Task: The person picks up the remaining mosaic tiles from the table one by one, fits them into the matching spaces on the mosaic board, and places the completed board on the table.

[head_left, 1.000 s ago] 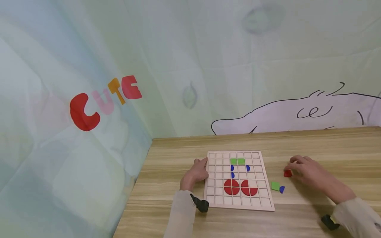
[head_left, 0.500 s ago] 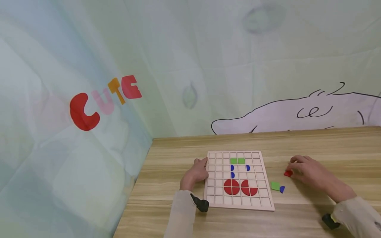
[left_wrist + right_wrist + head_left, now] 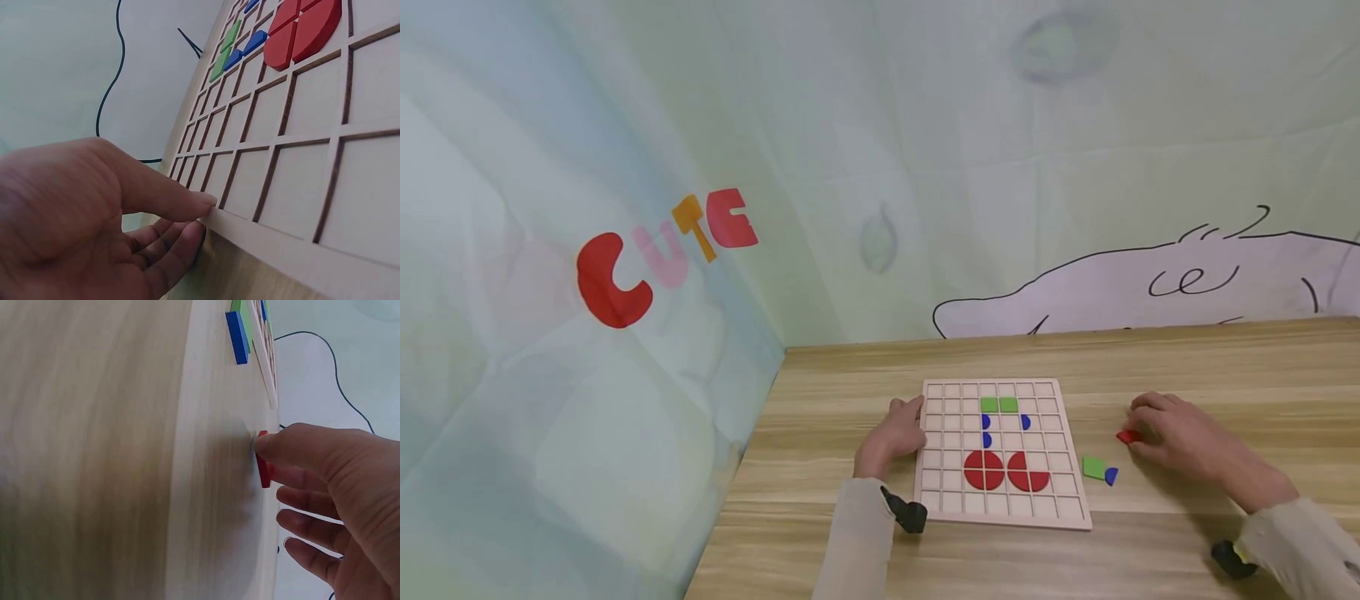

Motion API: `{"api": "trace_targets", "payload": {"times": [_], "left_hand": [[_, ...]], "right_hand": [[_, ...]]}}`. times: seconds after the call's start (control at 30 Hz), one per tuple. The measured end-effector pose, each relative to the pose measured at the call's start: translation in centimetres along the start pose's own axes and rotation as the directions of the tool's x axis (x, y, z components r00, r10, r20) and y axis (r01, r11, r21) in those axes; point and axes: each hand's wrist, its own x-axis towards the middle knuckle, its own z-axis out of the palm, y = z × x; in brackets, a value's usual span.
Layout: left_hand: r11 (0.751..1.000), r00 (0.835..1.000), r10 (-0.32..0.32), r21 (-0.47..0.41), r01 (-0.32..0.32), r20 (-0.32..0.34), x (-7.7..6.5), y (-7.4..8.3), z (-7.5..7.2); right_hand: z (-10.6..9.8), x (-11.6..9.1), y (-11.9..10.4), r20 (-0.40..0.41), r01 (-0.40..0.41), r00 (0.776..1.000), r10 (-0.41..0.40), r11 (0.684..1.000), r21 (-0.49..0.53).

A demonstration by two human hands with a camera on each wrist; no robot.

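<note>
The pale wooden grid board point(image 3: 951, 481) lies flat on the table, with red quarter circles point(image 3: 983, 471), green squares point(image 3: 999, 405) and blue half circles point(image 3: 1026, 422) in its cells. My left hand point(image 3: 891, 437) holds the board's left edge; in the left wrist view the thumb point(image 3: 199, 203) sits on the rim and the other fingers curl below it. Right of the board, my right hand point(image 3: 1183, 437) pinches a red quarter-circle piece point(image 3: 263, 464) between thumb and index finger, close over the table. The other right fingers are loosely bent.
A loose green square point(image 3: 1093, 467) and a blue half circle point(image 3: 1111, 476) lie touching beside the board's right edge, between it and my right hand. Printed fabric walls point(image 3: 850, 167) stand behind and to the left of the wooden table point(image 3: 820, 383).
The red piece has turned slightly in my right fingers, which have shifted a little to the right. My left hand and the board stay in place.
</note>
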Motion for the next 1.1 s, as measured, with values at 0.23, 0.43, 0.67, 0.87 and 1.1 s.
{"api": "trace_targets", "payload": {"times": [0.23,0.43,0.67,0.87,1.1], "left_hand": [[1.0,1.0,0.008,0.01,-0.008,-0.002,-0.1,0.1,-0.1],[1.0,1.0,0.009,0.012,-0.009,-0.002,-0.1,0.0,-0.1],[1.0,1.0,0.002,-0.008,-0.002,0.004,-0.1,0.0,0.1],[1.0,1.0,0.011,-0.017,-0.011,0.0,-0.1,-0.2,0.1],[1.0,1.0,0.009,-0.018,-0.009,-0.002,0.0,-0.2,0.1]], "right_hand": [[-0.2,0.0,-1.0,-0.052,-0.023,0.998,0.024,0.999,0.025],[-0.5,0.3,-2.1,-0.096,-0.026,0.995,0.029,0.999,0.031],[-0.4,0.6,-3.7,-0.146,-0.033,0.989,0.038,0.999,0.035],[-0.4,1.0,-5.6,-0.158,-0.084,0.984,0.086,0.996,0.018],[-0.1,1.7,-7.7,-0.119,-0.133,0.984,0.133,0.991,0.01]]}}
